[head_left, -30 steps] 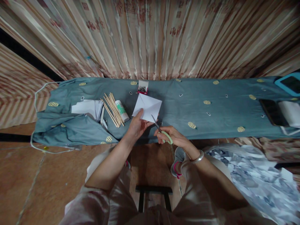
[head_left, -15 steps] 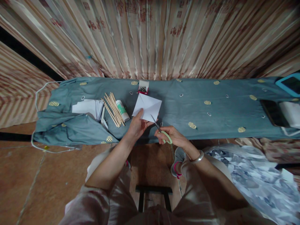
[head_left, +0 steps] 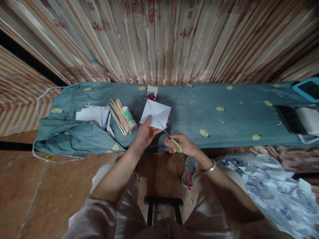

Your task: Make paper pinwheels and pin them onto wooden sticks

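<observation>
Nearest us, at the front edge of the cloth [head_left: 239, 124], the right hand [head_left: 188, 144] grasps the scissors [head_left: 167, 134] by their pale green handles, the blades pointing away over the paper [head_left: 157, 113]. We cannot tell whether they bite into it. The scissors should be stiff and fairly light; we would hold them by the loops alone, clear of the slim, pointed blades.

Just left of that grip, the left hand [head_left: 146, 133] pinches the paper's near edge, thumb on top and fingers underneath. We judge the sheet very light, easily bent, creased or torn, and not especially slippery. A faint line crosses one part of it, perhaps a fold. A gentle pinch near the edge, away from the blades, ought to serve, with the fingers beneath as support; squeezing hard could crumple it.

Left of the pinch we see a tube [head_left: 129, 117], then sticks [head_left: 120, 114], then a stack [head_left: 93, 114] of white sheets. Beyond the pinch, by the paper's far corner, stands a small open box [head_left: 152, 93].
</observation>
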The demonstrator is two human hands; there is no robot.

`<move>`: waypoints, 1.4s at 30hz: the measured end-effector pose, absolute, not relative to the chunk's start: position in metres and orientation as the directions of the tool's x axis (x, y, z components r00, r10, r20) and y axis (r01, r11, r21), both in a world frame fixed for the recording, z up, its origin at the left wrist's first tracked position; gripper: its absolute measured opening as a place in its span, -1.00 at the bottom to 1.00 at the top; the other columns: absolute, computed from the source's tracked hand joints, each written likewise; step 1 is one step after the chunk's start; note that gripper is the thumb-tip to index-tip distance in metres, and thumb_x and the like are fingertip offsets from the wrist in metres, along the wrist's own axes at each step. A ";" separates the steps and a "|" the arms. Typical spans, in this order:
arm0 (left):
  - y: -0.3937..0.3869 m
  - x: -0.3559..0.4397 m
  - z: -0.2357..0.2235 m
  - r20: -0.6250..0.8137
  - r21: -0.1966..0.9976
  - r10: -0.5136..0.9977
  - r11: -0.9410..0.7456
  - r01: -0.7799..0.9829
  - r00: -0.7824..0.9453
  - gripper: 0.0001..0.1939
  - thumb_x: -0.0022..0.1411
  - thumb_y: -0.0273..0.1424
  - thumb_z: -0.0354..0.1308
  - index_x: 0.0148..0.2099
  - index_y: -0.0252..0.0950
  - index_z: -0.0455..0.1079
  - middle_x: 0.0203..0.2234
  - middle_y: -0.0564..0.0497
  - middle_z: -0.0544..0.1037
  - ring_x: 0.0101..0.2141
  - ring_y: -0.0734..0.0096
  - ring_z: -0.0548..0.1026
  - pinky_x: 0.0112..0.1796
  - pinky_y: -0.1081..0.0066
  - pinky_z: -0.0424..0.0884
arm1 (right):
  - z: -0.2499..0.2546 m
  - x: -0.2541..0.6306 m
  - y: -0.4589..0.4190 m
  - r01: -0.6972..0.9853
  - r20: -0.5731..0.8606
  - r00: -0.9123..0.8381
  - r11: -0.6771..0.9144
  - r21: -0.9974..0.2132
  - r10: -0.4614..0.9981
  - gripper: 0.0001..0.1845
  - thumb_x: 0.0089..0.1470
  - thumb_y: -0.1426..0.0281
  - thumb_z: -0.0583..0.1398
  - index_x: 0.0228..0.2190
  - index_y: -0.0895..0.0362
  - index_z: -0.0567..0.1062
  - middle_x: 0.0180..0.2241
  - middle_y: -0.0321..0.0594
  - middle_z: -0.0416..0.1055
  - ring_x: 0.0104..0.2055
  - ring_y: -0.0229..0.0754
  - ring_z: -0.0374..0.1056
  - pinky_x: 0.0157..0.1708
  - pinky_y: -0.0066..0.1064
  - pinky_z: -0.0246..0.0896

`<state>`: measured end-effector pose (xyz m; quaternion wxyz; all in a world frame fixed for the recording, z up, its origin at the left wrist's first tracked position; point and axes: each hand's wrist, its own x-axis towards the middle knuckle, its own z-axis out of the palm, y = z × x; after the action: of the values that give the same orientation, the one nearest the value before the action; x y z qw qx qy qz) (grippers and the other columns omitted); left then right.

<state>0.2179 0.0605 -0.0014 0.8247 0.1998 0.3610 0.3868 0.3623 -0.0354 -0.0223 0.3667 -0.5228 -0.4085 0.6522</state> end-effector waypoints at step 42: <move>0.053 0.223 0.000 -0.482 0.617 0.764 0.644 -0.453 0.429 -0.59 0.36 -0.36 0.04 0.20 -0.39 0.28 -0.27 -0.16 0.64 -0.31 0.21 0.64 -0.19 0.25 0.57 | -0.021 0.361 -0.034 -0.012 -0.320 -0.156 -0.326 -0.945 0.934 -0.53 -0.15 0.01 0.36 -0.49 0.17 0.48 -0.68 -0.38 0.39 -0.63 -0.39 0.24 -0.61 -0.51 0.12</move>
<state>0.2227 0.0534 -0.0001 0.8209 0.2021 0.3847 0.3706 0.3614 -0.0340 -0.0210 0.3809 -0.5262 -0.4381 0.6214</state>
